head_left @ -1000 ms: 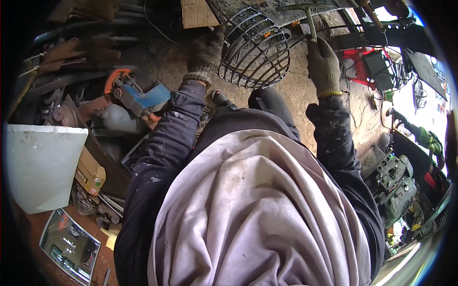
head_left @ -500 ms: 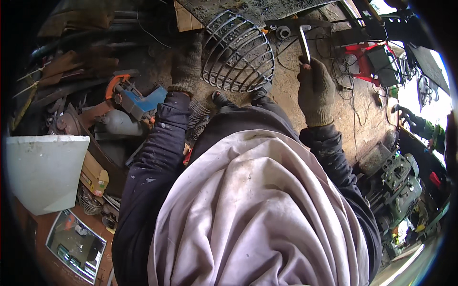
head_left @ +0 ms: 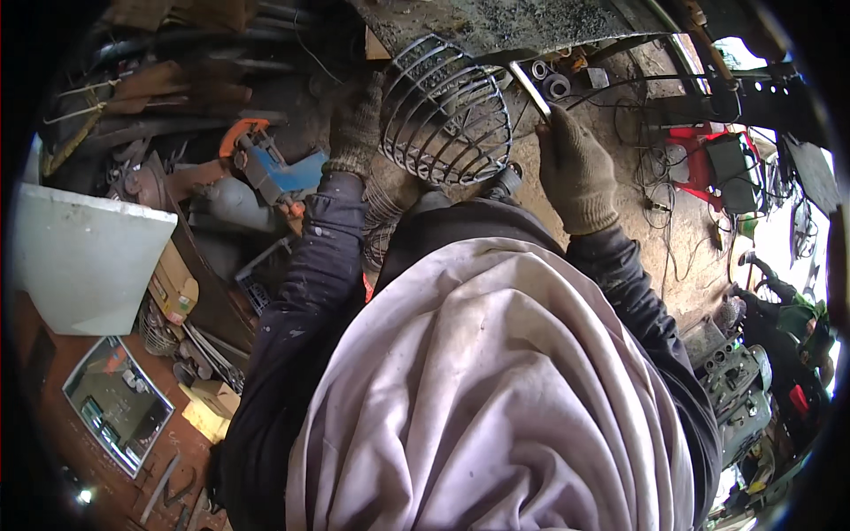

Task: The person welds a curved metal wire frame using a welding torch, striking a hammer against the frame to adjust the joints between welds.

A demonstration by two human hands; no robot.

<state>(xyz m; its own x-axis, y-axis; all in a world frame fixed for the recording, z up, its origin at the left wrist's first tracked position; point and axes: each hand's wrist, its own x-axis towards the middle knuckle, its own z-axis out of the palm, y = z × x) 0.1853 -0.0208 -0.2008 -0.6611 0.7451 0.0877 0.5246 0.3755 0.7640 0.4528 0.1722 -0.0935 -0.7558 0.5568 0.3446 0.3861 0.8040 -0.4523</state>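
Note:
A rounded basket of bent metal bars (head_left: 449,111) is up in front of me, its bars curving from left to right. At its left rim my gloved left hand (head_left: 356,133) is closed on the frame; the fingertips are dark and partly hidden. In my gloved right hand (head_left: 575,168) is a chipping hammer (head_left: 529,91), gripped by its metal handle. The hammer's handle slants up and left, with its head end close to the basket's right side. Whether the head touches the bars, I cannot tell.
A dark, grit-covered metal table (head_left: 549,31) stands beyond the basket. Cables (head_left: 660,190) trail over the floor beside a red stool (head_left: 699,159). Left are a blue and orange machine (head_left: 279,164) and a white panel (head_left: 93,257). Another person (head_left: 792,323) is at the right, near grey machinery (head_left: 739,389).
The hammer has swung left and down to the basket's right side, with my right hand moving slightly left. My left hand stays at the basket's rim. The whole view has shifted a little.

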